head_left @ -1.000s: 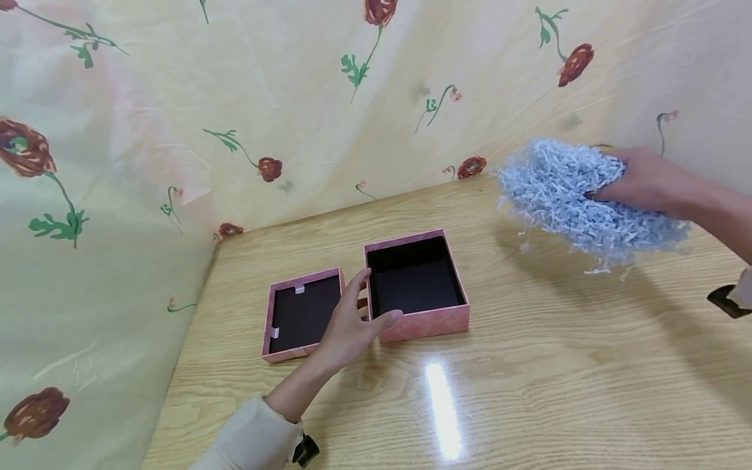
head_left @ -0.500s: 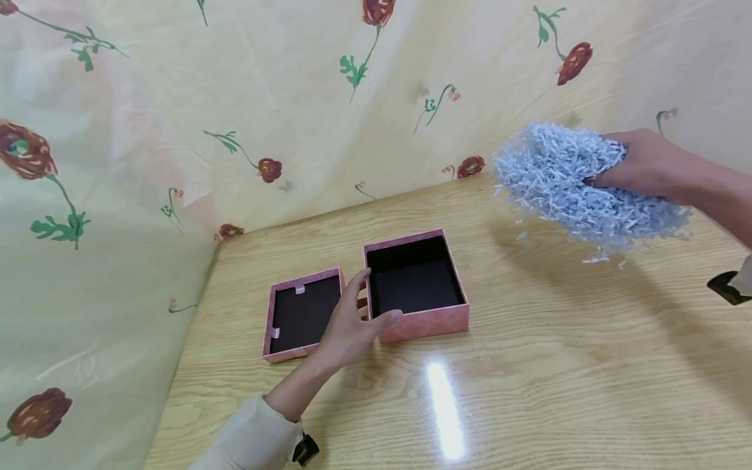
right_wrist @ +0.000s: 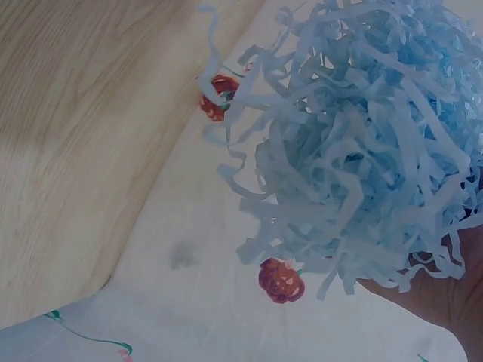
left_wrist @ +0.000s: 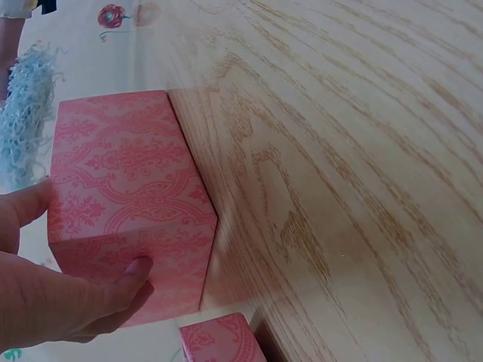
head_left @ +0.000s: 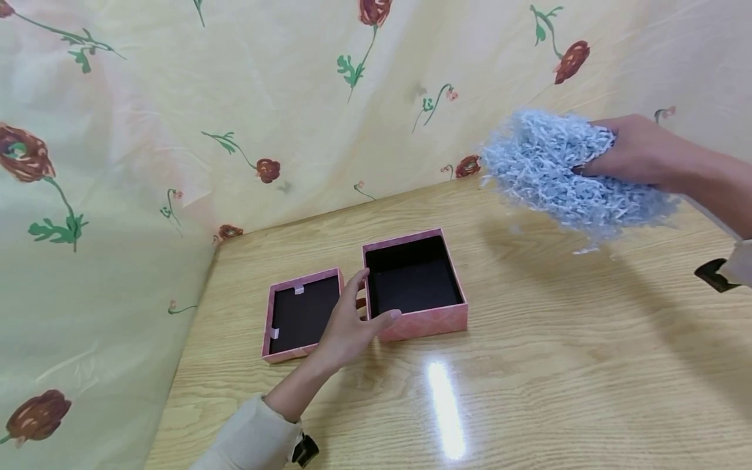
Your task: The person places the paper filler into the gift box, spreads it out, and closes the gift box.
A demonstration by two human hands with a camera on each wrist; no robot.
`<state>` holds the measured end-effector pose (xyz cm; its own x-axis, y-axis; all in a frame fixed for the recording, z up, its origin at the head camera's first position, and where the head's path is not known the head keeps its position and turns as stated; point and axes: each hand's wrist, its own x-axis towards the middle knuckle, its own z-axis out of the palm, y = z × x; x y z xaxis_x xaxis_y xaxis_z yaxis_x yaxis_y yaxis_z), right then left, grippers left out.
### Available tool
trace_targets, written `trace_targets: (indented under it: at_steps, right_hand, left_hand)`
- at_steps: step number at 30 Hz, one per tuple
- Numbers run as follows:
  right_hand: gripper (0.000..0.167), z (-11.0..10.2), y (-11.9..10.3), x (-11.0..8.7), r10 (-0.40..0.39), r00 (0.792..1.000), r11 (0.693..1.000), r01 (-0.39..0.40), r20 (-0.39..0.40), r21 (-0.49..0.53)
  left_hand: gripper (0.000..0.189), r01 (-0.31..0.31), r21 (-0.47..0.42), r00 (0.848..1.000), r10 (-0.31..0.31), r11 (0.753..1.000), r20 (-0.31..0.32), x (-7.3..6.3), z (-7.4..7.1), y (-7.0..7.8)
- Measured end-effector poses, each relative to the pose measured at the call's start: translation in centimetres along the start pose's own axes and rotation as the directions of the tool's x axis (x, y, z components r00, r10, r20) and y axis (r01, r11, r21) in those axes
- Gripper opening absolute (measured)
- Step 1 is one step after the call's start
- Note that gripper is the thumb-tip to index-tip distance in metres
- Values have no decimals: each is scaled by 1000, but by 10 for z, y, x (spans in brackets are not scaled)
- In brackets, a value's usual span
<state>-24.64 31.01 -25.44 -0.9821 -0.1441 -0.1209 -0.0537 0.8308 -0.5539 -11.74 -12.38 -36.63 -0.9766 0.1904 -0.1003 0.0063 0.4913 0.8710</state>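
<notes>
Reaching in from the near side with a bare left hand (head_left: 349, 326) in a cream cuff (head_left: 252, 434), and holding the near left corner of an open, square, pink patterned box with a black interior (head_left: 429, 321), apparently of card. Gripping lightly there, with thumb on the near wall and fingers along the left one. Having, just left of the box, a shallow, square pink lid with a black lining (head_left: 302, 316) and two small pale tabs (head_left: 299, 289), lying inside-up on the pale wood-grained table (head_left: 529, 365). Farther off to the right, clutching a loose bundle of pale blue shredded paper (head_left: 552, 163) in the bare right hand (head_left: 637, 150), with fingers largely buried among the strands. Holding it above the table, well apart from the box, with curls hanging free. Beyond that, backed by a cream cloth printed with red flowers (head_left: 305, 98).

Looks like a transfer step, probably ahead of filling, with no paper visible inside the box. Calls next, on that reading, for swinging the bundle left over the opening, lowering it, steadying the corner meanwhile, then releasing and tucking in stray strands.
</notes>
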Motion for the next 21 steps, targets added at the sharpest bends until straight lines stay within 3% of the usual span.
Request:
trace_targets:
  at_steps: [9, 21]
  right_hand:
    - [92, 4, -20, 0, -19, 999, 1000, 19, 30, 14]
    - [78, 6, -35, 3, -74, 997, 996, 73, 19, 48]
  left_hand:
    - [86, -5, 2, 1000, 5, 1000, 3, -1, 0, 1]
    - [87, 0, 2, 1000, 0, 1000, 1, -1, 0, 2]
